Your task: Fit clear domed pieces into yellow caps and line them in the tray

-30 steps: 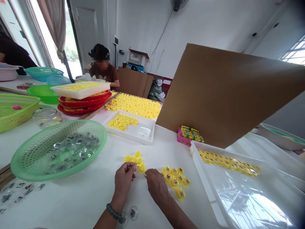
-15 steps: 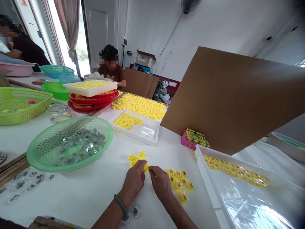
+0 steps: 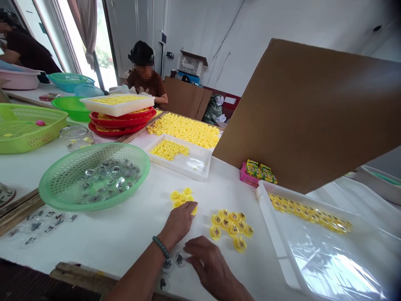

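Lying on the white table [image 3: 122,234]: one clear disc [image 3: 180,259] at the fingertips of the right hand [image 3: 208,259], whether gripped cannot be told; cluster of yellow pieces [image 3: 182,196] at the left hand [image 3: 177,223], its grip hidden; printed yellow pieces [image 3: 233,229] beyond the right hand.

The table [image 3: 125,234] looks smooth and faintly glossy; rough, matt wood [image 3: 82,276] shows at its near edge. By its left edge, the basket [image 3: 62,204] is perforated, satiny plastic. Toward the right edge, the tray [image 3: 272,234] looks like shiny plastic. The board [image 3: 313,117] is matt cardboard, the pieces [image 3: 233,229] glossy plastic, the discs [image 3: 180,259] transparent.
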`<state>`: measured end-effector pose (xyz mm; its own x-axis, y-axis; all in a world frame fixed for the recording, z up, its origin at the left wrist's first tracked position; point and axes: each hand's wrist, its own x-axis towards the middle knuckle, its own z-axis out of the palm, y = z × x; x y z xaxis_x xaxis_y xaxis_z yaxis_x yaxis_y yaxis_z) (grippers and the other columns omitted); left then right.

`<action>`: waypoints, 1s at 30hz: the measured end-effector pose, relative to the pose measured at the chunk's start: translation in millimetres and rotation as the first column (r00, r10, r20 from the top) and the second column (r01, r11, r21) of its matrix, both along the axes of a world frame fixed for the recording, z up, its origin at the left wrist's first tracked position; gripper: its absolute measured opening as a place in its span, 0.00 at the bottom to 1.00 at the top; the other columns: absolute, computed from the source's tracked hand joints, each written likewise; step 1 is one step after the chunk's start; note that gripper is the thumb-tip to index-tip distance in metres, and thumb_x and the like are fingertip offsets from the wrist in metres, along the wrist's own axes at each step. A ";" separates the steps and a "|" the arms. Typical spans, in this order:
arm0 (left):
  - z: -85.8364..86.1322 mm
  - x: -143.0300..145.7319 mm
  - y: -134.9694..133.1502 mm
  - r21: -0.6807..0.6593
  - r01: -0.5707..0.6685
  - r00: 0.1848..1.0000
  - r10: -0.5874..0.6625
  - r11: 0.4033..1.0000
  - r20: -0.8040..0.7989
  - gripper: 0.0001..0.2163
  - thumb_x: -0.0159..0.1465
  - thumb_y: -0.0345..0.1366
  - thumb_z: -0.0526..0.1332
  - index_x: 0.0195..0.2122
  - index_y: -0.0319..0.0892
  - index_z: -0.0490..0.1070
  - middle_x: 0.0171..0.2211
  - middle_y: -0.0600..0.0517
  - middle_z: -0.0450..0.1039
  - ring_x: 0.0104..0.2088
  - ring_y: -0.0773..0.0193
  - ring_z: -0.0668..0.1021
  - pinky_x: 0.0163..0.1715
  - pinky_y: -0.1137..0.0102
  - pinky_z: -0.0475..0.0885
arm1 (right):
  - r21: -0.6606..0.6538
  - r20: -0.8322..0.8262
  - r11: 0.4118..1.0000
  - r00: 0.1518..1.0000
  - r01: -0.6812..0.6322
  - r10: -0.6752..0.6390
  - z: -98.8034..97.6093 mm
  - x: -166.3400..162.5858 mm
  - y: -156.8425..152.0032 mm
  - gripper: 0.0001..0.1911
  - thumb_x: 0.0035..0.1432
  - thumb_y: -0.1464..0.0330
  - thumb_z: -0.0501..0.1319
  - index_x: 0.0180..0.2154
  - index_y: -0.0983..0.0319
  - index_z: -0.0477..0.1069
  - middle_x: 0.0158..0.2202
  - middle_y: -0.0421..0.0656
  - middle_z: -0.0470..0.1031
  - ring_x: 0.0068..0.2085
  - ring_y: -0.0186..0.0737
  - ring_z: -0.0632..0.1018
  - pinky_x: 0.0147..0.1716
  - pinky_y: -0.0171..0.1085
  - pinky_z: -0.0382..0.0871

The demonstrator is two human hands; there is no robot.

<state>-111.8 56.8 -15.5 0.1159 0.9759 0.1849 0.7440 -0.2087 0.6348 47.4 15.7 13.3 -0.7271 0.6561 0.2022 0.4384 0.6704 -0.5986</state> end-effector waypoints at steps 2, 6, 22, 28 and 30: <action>1.0 2.1 0.2 -0.004 0.012 1.000 -0.012 1.000 -0.019 0.20 0.60 0.26 0.52 0.53 0.44 0.62 0.51 0.47 0.67 0.50 0.57 0.71 0.49 0.64 0.67 | -0.014 0.074 0.994 0.991 -0.112 0.113 0.8 -1.4 -12.6 0.13 0.57 0.74 0.55 0.42 0.56 0.71 0.43 0.42 0.75 0.43 0.40 0.73 0.42 0.35 0.68; -0.8 2.5 -0.8 0.010 0.012 0.999 -0.011 1.000 -0.033 0.18 0.60 0.25 0.52 0.52 0.44 0.63 0.49 0.48 0.68 0.49 0.59 0.71 0.49 0.65 0.67 | 0.057 0.170 0.986 0.975 -0.155 0.143 -4.7 -4.6 -16.0 0.15 0.59 0.78 0.51 0.39 0.57 0.71 0.41 0.41 0.75 0.40 0.39 0.73 0.40 0.36 0.67; -0.2 8.6 -3.8 0.032 0.072 0.997 -0.072 0.997 -0.004 0.15 0.60 0.25 0.51 0.47 0.43 0.67 0.46 0.50 0.70 0.47 0.61 0.71 0.48 0.67 0.67 | -0.597 -0.152 0.710 0.818 0.372 -0.556 -28.9 29.9 0.7 0.08 0.55 0.64 0.58 0.34 0.61 0.69 0.25 0.40 0.71 0.26 0.36 0.72 0.26 0.33 0.68; 0.4 8.9 -11.3 -0.004 0.106 0.991 -0.105 0.994 0.083 0.16 0.59 0.26 0.52 0.48 0.44 0.68 0.46 0.51 0.70 0.46 0.61 0.72 0.48 0.67 0.67 | -0.673 -0.250 0.662 0.742 0.328 -0.622 -15.4 26.8 11.4 0.15 0.52 0.58 0.61 0.37 0.62 0.70 0.25 0.39 0.69 0.28 0.37 0.73 0.30 0.35 0.69; 1.9 8.9 -12.3 -0.019 0.113 0.985 -0.109 0.993 0.134 0.16 0.60 0.27 0.52 0.48 0.44 0.68 0.46 0.51 0.71 0.45 0.61 0.73 0.48 0.67 0.67 | -0.695 -0.278 0.649 0.717 0.309 -0.639 -13.8 25.6 15.3 0.18 0.50 0.56 0.62 0.38 0.62 0.70 0.27 0.40 0.69 0.28 0.38 0.74 0.30 0.36 0.70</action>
